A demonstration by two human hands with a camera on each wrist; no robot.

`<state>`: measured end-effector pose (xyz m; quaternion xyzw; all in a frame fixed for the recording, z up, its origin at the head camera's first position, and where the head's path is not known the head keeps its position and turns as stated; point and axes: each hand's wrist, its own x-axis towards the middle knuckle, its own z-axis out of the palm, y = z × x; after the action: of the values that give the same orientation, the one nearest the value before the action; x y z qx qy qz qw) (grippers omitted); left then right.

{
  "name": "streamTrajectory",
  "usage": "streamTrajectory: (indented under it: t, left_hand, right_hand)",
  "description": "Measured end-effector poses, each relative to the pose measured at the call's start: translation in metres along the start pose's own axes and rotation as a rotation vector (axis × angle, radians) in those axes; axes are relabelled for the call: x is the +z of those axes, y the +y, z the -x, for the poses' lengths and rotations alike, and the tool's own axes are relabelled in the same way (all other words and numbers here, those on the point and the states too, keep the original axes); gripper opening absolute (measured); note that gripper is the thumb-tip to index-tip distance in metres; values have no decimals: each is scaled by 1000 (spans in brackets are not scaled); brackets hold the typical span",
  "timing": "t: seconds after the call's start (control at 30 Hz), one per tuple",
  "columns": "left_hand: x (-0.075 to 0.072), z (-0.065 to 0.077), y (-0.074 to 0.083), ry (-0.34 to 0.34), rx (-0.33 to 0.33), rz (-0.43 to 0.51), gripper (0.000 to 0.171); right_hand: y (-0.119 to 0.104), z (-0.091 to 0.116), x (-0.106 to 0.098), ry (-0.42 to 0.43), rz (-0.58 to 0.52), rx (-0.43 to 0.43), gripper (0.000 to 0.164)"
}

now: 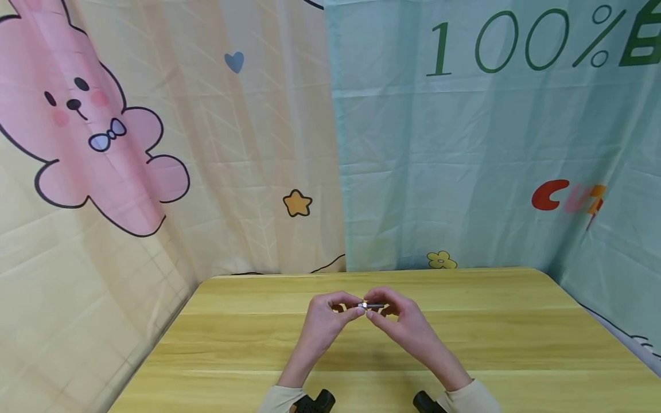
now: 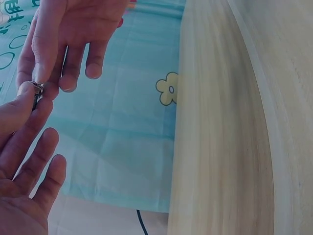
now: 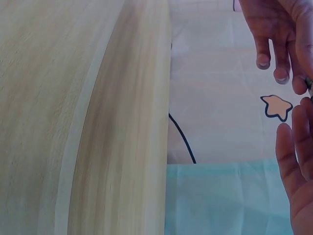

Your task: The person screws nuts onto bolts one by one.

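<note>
A small, slim metal piece (image 1: 375,306) is pinched between both hands at the middle of the head view, above the wooden table (image 1: 248,344). It has a shiny silver part at its left and a darker, rod-like length to the right; the exact kind cannot be told. My left hand (image 1: 325,318) holds the left end between thumb and fingers. From the other side my right hand (image 1: 405,321) pinches the darker length, thumb below and fingers above. The left wrist view shows a bright ring-like bit (image 2: 37,88) between the fingertips, the rest hidden by them.
Behind the table hang a cream curtain (image 1: 248,172) with a pink bear and a light blue curtain (image 1: 439,160) with printed lettering. Dark wrist devices (image 1: 316,401) sit at the cuffs. The table's far edge (image 1: 289,275) lies beyond the hands.
</note>
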<state>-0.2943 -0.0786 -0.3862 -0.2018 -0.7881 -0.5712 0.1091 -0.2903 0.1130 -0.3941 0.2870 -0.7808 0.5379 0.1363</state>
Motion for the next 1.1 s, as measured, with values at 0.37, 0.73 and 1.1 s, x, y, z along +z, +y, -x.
streamTrajectory:
  t: [0.37, 0.73, 1.1]
  left_hand:
    - [-1, 0, -1, 6, -10, 11, 8]
    - [0, -2, -1, -22, 5, 50, 8]
    - [0, 0, 1, 1, 1, 32, 7]
  right_hand:
    - [3, 0, 0, -25, 22, 14, 13]
    - [-2, 0, 0, 6, 78, 103, 21]
    - [-2, 0, 1, 16, -8, 43, 14]
